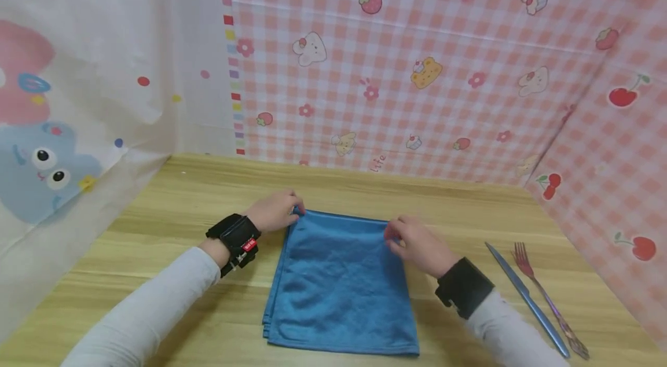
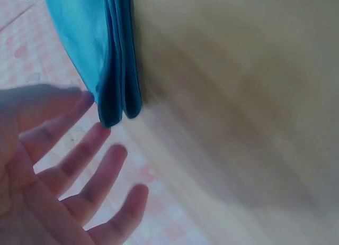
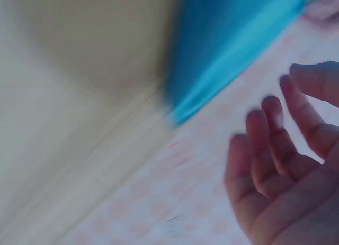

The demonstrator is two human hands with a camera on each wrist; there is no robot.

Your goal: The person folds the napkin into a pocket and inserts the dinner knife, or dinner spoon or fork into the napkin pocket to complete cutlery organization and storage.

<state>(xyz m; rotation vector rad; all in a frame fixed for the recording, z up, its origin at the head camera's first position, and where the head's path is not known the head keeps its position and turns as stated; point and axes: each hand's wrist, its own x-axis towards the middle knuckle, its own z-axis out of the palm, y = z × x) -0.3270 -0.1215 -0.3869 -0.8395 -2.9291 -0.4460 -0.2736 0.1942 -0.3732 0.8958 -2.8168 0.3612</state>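
A blue satiny cloth (image 1: 344, 280), folded into a near-square, lies on the wooden table. At its far left corner is my left hand (image 1: 274, 212). In the left wrist view, that hand's thumb and fingers (image 2: 114, 165) are spread loosely against or just beside the cloth's layered folds (image 2: 114, 86); firm contact is hard to tell. My right hand (image 1: 419, 244) hovers by the far right corner, its fingers bent a little. The right wrist view, partly blurred, has a gap between those fingers (image 3: 257, 144) and the cloth's corner (image 3: 196, 91).
To the right of the cloth lie a table knife (image 1: 526, 297) and a fork (image 1: 547, 297) side by side. Printed pink checked sheeting (image 1: 391, 112) rises behind the wooden table (image 1: 172, 210) and along its right; a whitish cartoon sheet (image 1: 104, 66) hangs at the left.
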